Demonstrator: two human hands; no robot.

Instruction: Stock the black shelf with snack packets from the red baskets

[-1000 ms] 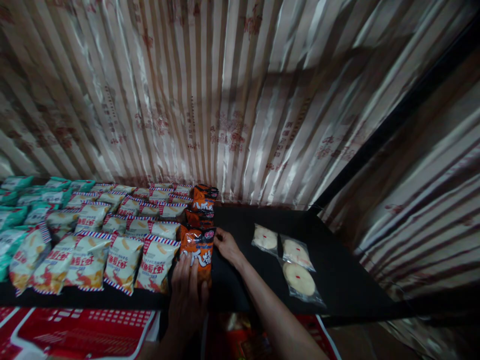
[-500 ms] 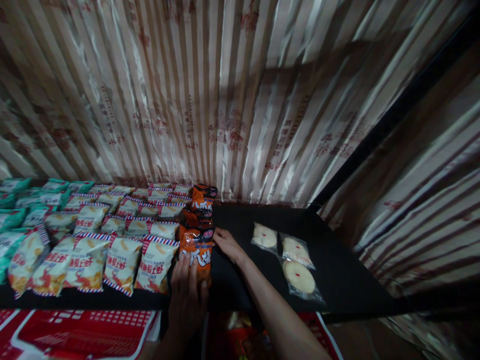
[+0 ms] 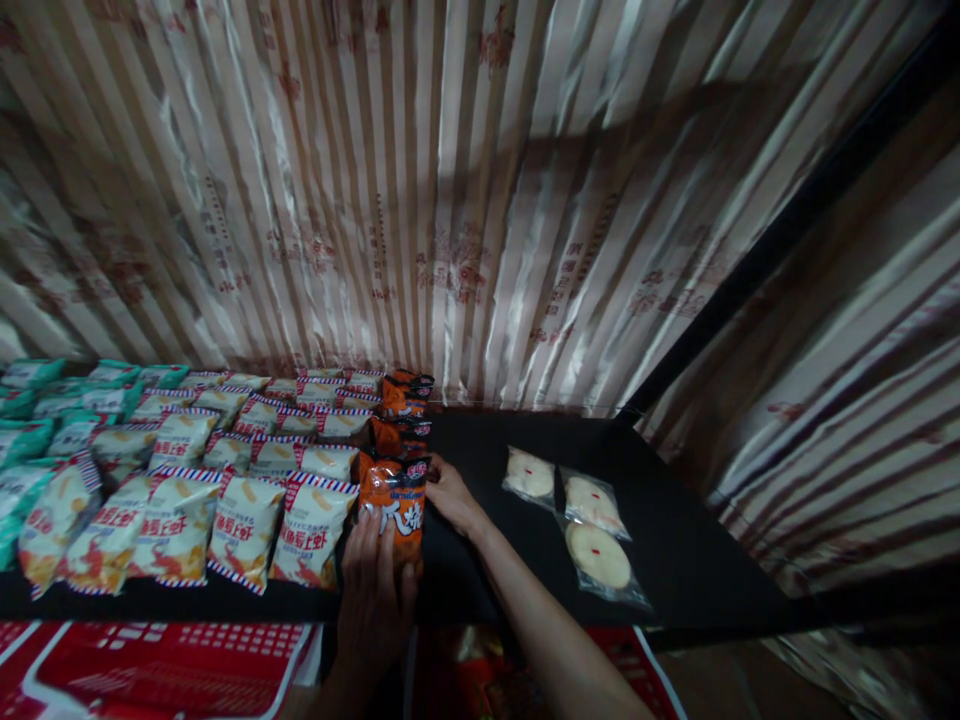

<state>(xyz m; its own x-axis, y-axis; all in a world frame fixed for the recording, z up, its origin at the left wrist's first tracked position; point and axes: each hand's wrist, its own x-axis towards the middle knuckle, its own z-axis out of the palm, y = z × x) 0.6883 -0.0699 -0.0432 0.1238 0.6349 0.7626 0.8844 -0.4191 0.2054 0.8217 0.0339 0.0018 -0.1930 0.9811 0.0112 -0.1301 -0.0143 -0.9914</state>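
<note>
An orange and black snack bag (image 3: 391, 498) stands at the front of the black shelf, its printed face toward me. My left hand (image 3: 373, 575) lies against the lower front of this bag, with the fingers bent over it. At the bag's right edge is my right hand (image 3: 452, 497), its fingertips partly hidden behind the wrapper. More orange bags (image 3: 400, 435) are lined up behind, reaching to the curtain. Immediately to the left is a row of white snack bags (image 3: 309, 530) with red and blue striped edges.
Teal snack bags (image 3: 71, 432) fill the far left. Flat round pieces in clear wrappers (image 3: 598, 553) lie on the black shelf (image 3: 697, 560) to the right. Red baskets (image 3: 165, 670) sit below the front edge. A striped curtain (image 3: 450, 200) hangs behind, beside a dark slanted post (image 3: 780, 225).
The rear orange bag now sits lower and leans back, showing another behind it. My right hand has shifted very slightly; my left hand stays on the front bag.
</note>
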